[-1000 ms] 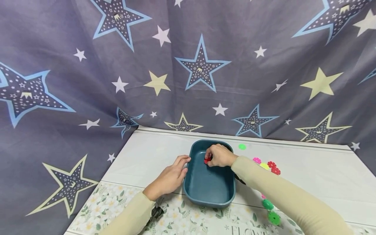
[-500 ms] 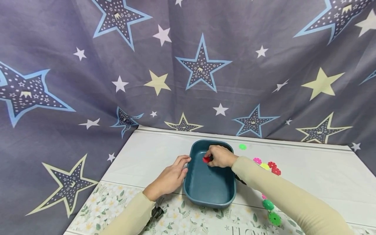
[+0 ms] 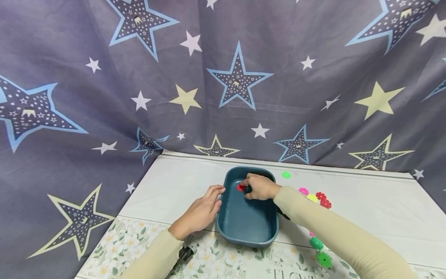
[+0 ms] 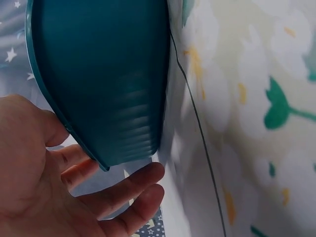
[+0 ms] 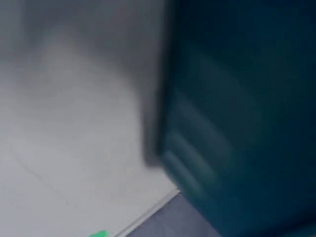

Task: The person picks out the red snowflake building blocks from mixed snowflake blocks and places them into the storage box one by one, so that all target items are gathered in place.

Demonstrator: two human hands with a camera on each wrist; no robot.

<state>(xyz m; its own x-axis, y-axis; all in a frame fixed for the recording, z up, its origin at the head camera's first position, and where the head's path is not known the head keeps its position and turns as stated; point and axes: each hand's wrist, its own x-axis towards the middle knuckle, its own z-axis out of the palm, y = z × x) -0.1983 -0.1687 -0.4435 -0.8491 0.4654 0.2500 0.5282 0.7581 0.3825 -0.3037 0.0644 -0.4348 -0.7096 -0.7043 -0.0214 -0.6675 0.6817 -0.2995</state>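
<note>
My right hand (image 3: 262,187) reaches into the far part of a dark teal plastic tub (image 3: 248,226). Its index finger touches a small red notched disc (image 3: 240,188) inside the tub, while the thumb stands apart from the disc. Beside the tub's left wall is my left hand (image 3: 203,209), its fingertips touching the rim. In the left wrist view, the left hand (image 4: 74,182) has its thumb and loosely extended fingers about the tub's edge. The right wrist view holds only the tub's outer wall (image 5: 237,123); the right hand itself is out of that frame.
Right of the tub lie a pink disc (image 3: 304,191), a yellow disc (image 3: 312,198) and red discs (image 3: 325,203). A light green disc (image 3: 286,175) lies farther back. Darker green discs (image 3: 324,259) are near the right forearm. A star-patterned curtain (image 3: 237,77) hangs behind the table.
The red disc has shifted slightly left and away inside the tub. My right thumb has parted from it, with the index finger still touching. The left hand stays at the rim.
</note>
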